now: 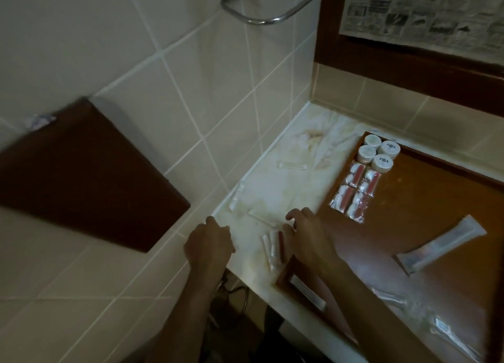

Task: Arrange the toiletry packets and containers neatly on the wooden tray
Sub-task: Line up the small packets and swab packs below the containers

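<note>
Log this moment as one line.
hands: left and right open, over counter | target: loose packet between them | wooden tray: four jars, four packets, tube | state: unfinished

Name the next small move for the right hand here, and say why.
Probably pinch the loose packet lying on the counter beside the right hand and carry it onto the wooden tray, next to the four packets already lined up there.

Glossy wooden tray (425,199), clear-plastic packets (351,190)
</note>
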